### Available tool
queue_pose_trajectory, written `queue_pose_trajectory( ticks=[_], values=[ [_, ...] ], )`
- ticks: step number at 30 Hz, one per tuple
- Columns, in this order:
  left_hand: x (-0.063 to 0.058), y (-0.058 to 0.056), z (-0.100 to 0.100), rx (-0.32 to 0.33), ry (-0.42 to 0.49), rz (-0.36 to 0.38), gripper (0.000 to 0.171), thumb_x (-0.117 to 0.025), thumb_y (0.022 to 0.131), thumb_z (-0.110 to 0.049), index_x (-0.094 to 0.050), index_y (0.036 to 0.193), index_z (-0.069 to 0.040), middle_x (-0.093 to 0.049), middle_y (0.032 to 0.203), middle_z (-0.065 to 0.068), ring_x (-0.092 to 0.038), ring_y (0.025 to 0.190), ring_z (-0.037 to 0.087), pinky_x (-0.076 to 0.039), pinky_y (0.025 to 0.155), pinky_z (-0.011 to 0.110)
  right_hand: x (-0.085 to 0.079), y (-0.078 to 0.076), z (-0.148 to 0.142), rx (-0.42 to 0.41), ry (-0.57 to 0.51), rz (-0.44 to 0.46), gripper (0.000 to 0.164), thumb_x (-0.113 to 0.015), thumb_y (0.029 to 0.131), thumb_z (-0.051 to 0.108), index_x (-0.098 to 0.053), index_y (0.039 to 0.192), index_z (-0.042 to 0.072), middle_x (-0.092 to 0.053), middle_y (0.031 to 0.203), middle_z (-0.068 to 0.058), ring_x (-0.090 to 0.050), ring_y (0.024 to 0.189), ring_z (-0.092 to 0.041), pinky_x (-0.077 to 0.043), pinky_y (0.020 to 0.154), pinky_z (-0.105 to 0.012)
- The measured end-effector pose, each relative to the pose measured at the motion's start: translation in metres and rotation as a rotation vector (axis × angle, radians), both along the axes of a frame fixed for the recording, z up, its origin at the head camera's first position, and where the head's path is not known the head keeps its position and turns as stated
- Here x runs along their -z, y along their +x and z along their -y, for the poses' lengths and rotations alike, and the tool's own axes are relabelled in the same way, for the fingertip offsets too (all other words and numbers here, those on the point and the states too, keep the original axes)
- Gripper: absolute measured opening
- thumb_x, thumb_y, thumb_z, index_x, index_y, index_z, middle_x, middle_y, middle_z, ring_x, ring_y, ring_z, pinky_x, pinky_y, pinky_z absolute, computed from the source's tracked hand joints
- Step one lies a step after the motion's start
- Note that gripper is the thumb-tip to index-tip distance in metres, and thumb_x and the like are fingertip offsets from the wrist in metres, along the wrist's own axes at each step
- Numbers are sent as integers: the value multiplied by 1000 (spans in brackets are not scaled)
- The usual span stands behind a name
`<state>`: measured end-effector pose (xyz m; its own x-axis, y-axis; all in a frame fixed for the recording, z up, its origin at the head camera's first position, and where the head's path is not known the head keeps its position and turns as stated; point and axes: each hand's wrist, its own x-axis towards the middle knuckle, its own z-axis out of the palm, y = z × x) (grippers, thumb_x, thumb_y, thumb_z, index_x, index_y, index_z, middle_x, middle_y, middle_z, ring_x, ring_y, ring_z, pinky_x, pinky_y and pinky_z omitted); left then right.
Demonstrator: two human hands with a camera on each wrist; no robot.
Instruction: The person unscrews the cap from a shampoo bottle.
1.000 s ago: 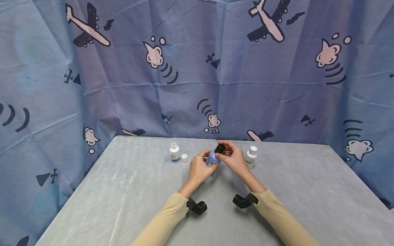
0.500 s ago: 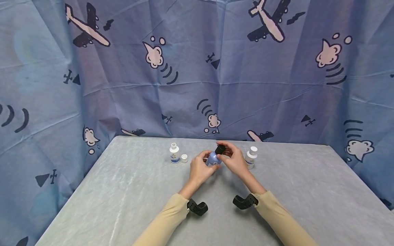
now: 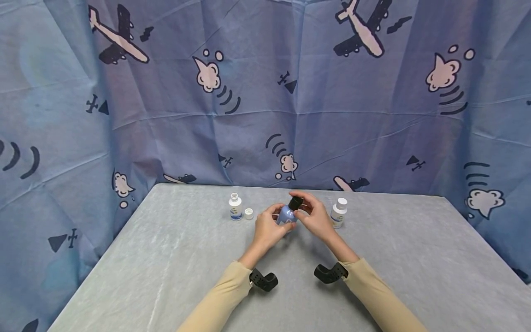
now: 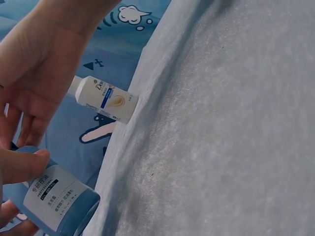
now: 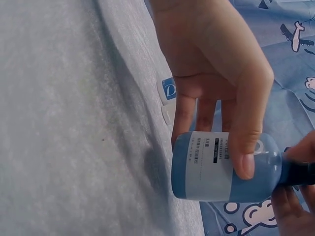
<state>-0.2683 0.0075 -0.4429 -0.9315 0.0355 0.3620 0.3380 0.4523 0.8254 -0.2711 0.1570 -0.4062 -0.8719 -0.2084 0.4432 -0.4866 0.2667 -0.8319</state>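
Observation:
A blue bottle point(image 3: 286, 216) with a pale printed label point(image 5: 209, 162) tilts between the two hands, above the far half of the table. My left hand point(image 3: 267, 228) grips its body, with the thumb across the front in the right wrist view. The fingers of my right hand point(image 3: 317, 219) and its thumb close about the black cap point(image 3: 295, 203) at the neck. Left of them stands an uncapped white bottle point(image 3: 235, 207), with a small white cap point(image 3: 249, 213) beside it. A white bottle point(image 3: 338, 213) with its cap on stands just beyond the right hand.
Grey cloth covers the table point(image 3: 199, 276), whose far edge meets a blue curtain point(image 3: 249, 92) printed with planes. A black wrist-worn device point(image 3: 264, 280) sits on the left wrist, and a similar device point(image 3: 330, 272) on the right.
The blue bottle and its black cap have tipped slightly more upright, the cap shifting a little left and down. My right fingers have followed the cap; the white bottles and loose cap stay put.

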Motion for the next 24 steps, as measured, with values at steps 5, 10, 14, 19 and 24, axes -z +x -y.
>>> queue_pose_trajectory(
  ticks=[5, 10, 14, 19, 24],
  values=[
    [0, 0, 0, -3, -18, -16, 50, -84, 68, -22, -67, 114, -10, -74, 99, 10, -69, 87, 22, -53, 74, 28, -20, 15, 6, 51, 50, 26, 41, -66, 83, -8, -56, 123, -10, -54, 126, -28, -57, 109, -41, -49, 95, -51],
    [0, 1, 1, -2, -41, -49, 50, -84, 67, -23, -68, 112, -8, -73, 99, 11, -69, 87, 22, -53, 73, 27, -25, 19, 8, 113, 75, 52, 37, -68, 84, -2, -60, 120, -8, -58, 123, -26, -58, 103, -36, -52, 88, -48],
    [-1, 2, 1, -5, -48, -46, 50, -84, 68, -23, -67, 113, -8, -73, 99, 11, -68, 87, 22, -52, 72, 27, -13, 9, 4, 94, 65, 28, 37, -67, 84, -4, -60, 120, -6, -57, 124, -25, -59, 102, -36, -53, 88, -43],
    [-1, 2, 1, 0, -48, -32, 50, -83, 68, -23, -67, 113, -9, -73, 99, 10, -68, 87, 21, -51, 71, 26, 3, -5, -2, 45, 24, 21, 40, -66, 85, -5, -58, 124, -4, -57, 128, -23, -59, 108, -34, -53, 91, -36],
    [-2, 2, 3, 3, -46, -31, 50, -83, 69, -23, -67, 114, -8, -73, 100, 11, -68, 88, 22, -52, 73, 27, 2, -7, -6, 2, -12, 4, 40, -62, 85, -8, -56, 125, -6, -56, 128, -24, -57, 112, -34, -51, 89, -21]
  ],
)
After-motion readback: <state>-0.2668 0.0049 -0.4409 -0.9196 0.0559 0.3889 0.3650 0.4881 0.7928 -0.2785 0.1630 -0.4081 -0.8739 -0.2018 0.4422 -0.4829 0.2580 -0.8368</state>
